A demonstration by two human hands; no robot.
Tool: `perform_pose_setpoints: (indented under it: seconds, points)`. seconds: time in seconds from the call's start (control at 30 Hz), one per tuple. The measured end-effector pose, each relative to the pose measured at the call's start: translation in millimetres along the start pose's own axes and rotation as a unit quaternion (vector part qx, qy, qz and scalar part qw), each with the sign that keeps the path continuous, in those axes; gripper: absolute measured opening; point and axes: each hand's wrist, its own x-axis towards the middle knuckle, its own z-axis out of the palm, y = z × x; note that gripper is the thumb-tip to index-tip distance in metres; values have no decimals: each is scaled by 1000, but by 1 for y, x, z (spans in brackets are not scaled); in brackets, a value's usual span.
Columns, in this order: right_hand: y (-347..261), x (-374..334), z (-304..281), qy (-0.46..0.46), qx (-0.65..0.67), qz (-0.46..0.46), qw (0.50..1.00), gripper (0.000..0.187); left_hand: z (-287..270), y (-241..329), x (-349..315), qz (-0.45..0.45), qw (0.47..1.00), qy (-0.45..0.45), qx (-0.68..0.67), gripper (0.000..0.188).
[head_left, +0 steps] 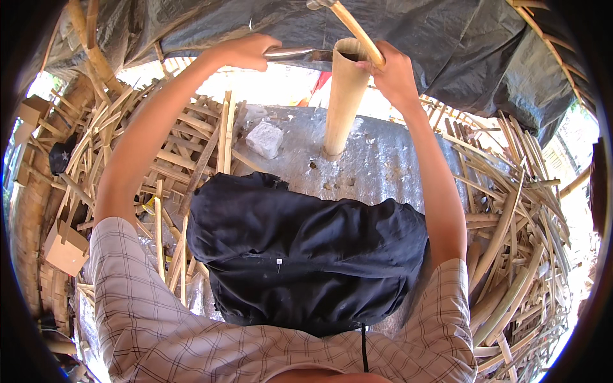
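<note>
An upright bamboo tube stands before me, its hollow top facing up. My left hand is closed around the end of a long, shiny metal tool, chisel-like in shape. The tool lies roughly level, its darker far end meeting the tube's left rim. My right hand grips a hammer by its wooden handle, right beside the tube's top. The hammer's head is up at the upper edge of the view, tilted left. Fingers of the right hand are close to the tube's rim; whether they touch it I cannot tell.
The tube's foot rests on a worn grey metal sheet, near a whitish stone block. Black cloth lies across my lap. Bamboo strips pile up on both sides. Dark plastic sheeting hangs behind; a cardboard box is at left.
</note>
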Motion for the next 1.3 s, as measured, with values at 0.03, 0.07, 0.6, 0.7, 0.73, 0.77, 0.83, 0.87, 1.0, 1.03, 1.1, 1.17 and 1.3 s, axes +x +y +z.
perform_pose_setpoints:
  seconds: [0.03,0.07,0.6,0.7,0.73,0.77,0.83,0.87,1.0,1.03,1.1,1.17,1.3]
  points:
    - [2,-1,-2,1,-3,1,1000,34,-4,-4,-3,12,999,-3,-50,27]
    - [5,0,-5,2,2,10,1000,35,-7,-8,-6,23,995,-7,-99,26]
    - [16,-3,-18,50,-71,-26,996,26,33,35,-6,-35,997,35,-59,60]
    - [6,-7,-29,87,-81,-15,993,24,29,54,14,-98,995,1,4,63]
    - [-2,-11,-34,79,-80,9,994,25,33,49,20,-75,997,29,2,63]
    - [-11,-15,-36,69,-76,31,994,25,39,36,24,-57,997,58,0,62]
    - [-19,-30,-32,11,21,116,993,27,45,21,30,-19,994,105,10,57]
    - [-21,-36,-30,-17,70,159,985,30,46,19,31,-43,995,88,-2,55]
    - [-25,-39,-54,-141,174,315,922,28,47,34,29,-90,994,58,-24,46]
    - [-24,-37,-57,-156,168,314,921,28,46,34,26,-96,993,64,-15,44]
    - [-20,-38,-53,-126,137,279,942,27,48,34,17,-98,994,51,-17,41]
    - [-23,-32,-52,-81,132,245,957,28,46,36,11,-102,993,51,-17,40]
    - [-38,-16,-52,31,-26,73,997,31,53,34,-10,-113,991,55,-47,38]
